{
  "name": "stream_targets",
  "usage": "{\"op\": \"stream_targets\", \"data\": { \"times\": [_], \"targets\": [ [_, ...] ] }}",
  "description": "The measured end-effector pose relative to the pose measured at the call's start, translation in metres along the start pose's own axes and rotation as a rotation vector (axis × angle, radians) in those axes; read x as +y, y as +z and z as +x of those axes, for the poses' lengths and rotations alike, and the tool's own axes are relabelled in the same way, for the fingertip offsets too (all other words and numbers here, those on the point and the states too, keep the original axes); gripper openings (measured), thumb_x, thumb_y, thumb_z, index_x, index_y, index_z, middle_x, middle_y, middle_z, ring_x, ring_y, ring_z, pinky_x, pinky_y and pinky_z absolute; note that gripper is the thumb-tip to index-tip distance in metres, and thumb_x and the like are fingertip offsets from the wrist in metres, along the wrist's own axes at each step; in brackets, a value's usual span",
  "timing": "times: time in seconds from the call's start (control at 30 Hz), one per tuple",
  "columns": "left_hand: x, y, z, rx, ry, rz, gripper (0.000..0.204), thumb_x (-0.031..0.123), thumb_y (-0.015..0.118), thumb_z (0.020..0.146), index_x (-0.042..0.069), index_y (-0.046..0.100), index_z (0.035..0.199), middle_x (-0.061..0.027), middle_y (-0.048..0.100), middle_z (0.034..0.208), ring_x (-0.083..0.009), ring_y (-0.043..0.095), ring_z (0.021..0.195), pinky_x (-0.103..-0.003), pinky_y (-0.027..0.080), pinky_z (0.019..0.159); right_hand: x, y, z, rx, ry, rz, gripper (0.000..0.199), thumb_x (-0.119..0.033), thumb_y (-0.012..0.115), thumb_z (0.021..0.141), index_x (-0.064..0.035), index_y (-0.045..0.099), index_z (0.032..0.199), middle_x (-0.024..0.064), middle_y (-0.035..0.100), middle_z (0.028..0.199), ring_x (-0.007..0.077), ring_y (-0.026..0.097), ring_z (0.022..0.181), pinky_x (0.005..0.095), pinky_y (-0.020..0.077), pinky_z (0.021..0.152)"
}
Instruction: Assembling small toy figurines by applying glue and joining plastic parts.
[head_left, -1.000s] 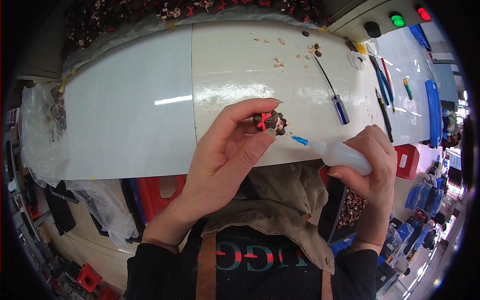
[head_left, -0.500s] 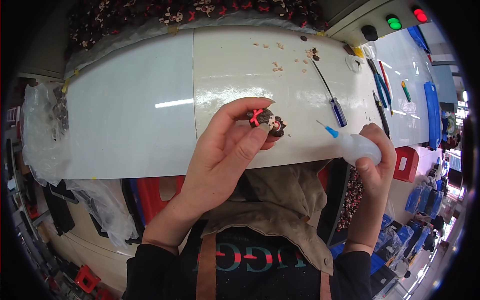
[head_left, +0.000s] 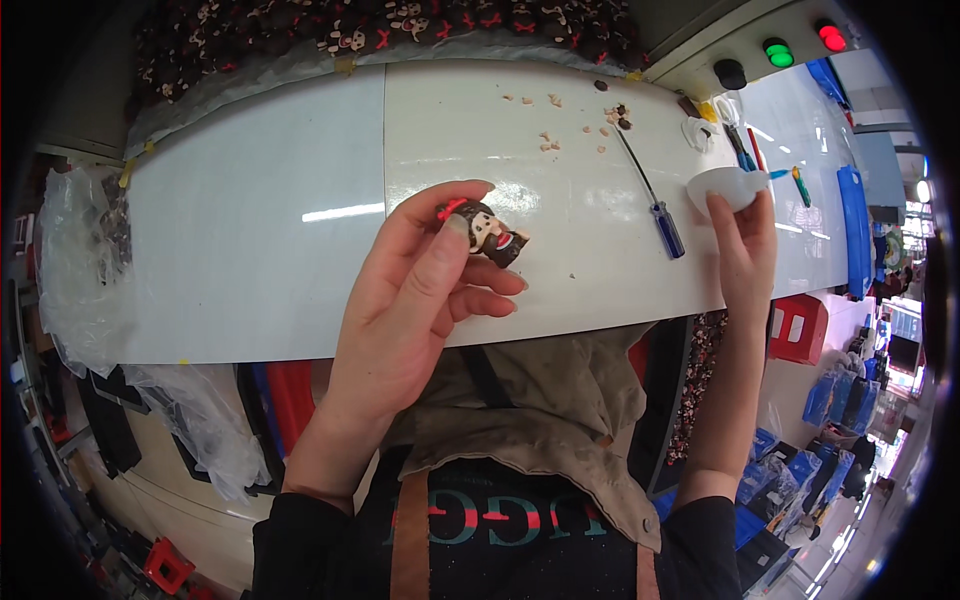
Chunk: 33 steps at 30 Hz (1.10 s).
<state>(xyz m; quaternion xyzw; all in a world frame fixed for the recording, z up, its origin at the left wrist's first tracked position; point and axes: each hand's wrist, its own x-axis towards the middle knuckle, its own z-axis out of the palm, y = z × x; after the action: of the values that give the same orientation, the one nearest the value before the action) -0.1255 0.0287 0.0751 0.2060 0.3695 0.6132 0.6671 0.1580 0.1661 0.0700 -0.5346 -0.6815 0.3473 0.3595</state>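
Note:
My left hand (head_left: 415, 290) pinches a small dark brown toy figure (head_left: 490, 232) with a pale face and a red bow, held above the white table (head_left: 250, 250). My right hand (head_left: 742, 240) is stretched out to the right and grips a translucent white squeeze bottle (head_left: 722, 186) with a blue nozzle, its tip pointing right, away from the figure. The two hands are well apart.
A blue-handled screwdriver (head_left: 655, 205) lies on the table between the hands. Small tan and brown bits (head_left: 575, 125) are scattered at the far edge. A heap of similar figures (head_left: 330, 25) lies at the back. Tools (head_left: 745, 145), a blue tray (head_left: 858, 225) and coloured buttons (head_left: 778, 52) sit right.
My right hand has carried the bottle from beside the figure out to the right. My left hand has turned the figure so its face shows.

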Motion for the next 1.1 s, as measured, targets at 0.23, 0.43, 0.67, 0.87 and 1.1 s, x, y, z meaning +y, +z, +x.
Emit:
{"op": "stream_targets", "data": {
  "times": [0.23, 0.43, 0.67, 0.87, 1.1],
  "targets": [
    [-0.001, -0.018, 0.001, 0.023, 0.129, 0.004, 0.038, 0.025, 0.043, 0.1, 0.004, 0.041, 0.131, -0.0098, 0.059, 0.106, -0.0153, 0.061, 0.092, -0.028, 0.05, 0.081, 0.001, 0.007, -0.005, 0.457, -0.295, -0.315, 0.033, -0.005, 0.057, 0.09, 0.0021, 0.047, 0.121, 0.0099, 0.056, 0.111, 0.0164, 0.055, 0.102, 0.0274, 0.0433, 0.089],
    [-0.001, -0.017, 0.007, 0.002, 0.088, 0.041, 0.038, 0.023, 0.044, 0.099, 0.003, 0.04, 0.131, -0.0091, 0.058, 0.106, -0.0154, 0.061, 0.093, -0.028, 0.048, 0.083, -0.06, 0.05, -0.017, 0.018, -0.55, -0.41, 0.019, 0.006, 0.06, 0.08, 0.0002, 0.059, 0.098, 0.0105, 0.059, 0.099, 0.0193, 0.056, 0.092, 0.0301, 0.0435, 0.081],
    [0.0, -0.015, 0.001, 0.029, 0.125, 0.081, 0.037, 0.023, 0.042, 0.099, 0.003, 0.042, 0.129, -0.0109, 0.056, 0.109, -0.0142, 0.06, 0.086, -0.028, 0.05, 0.079, -0.058, 0.103, 0.017, -0.243, -0.496, -0.378, 0.011, -0.006, 0.061, 0.086, -0.0029, 0.063, 0.096, 0.009, 0.054, 0.094, 0.0209, 0.058, 0.081, 0.0295, 0.0472, 0.073],
    [0.001, -0.018, 0.0, 0.027, 0.114, 0.081, 0.037, 0.022, 0.043, 0.099, 0.002, 0.041, 0.129, -0.0113, 0.056, 0.109, -0.0151, 0.06, 0.086, -0.029, 0.05, 0.079, -0.062, 0.107, 0.016, -0.326, -0.458, -0.43, 0.011, -0.009, 0.06, 0.087, -0.0005, 0.061, 0.094, 0.0093, 0.055, 0.091, 0.02, 0.058, 0.078, 0.0298, 0.0466, 0.071],
    [-0.001, -0.02, 0.002, -0.013, 0.105, 0.086, 0.036, 0.021, 0.042, 0.099, 0.002, 0.041, 0.13, -0.0111, 0.056, 0.108, -0.015, 0.06, 0.086, -0.03, 0.049, 0.079, -0.069, 0.092, 0.0, -0.411, -0.108, -0.295, 0.014, -0.011, 0.059, 0.087, 0.0015, 0.058, 0.092, 0.0075, 0.056, 0.083, 0.014, 0.054, 0.073, 0.0265, 0.044, 0.068]
  ]
}}
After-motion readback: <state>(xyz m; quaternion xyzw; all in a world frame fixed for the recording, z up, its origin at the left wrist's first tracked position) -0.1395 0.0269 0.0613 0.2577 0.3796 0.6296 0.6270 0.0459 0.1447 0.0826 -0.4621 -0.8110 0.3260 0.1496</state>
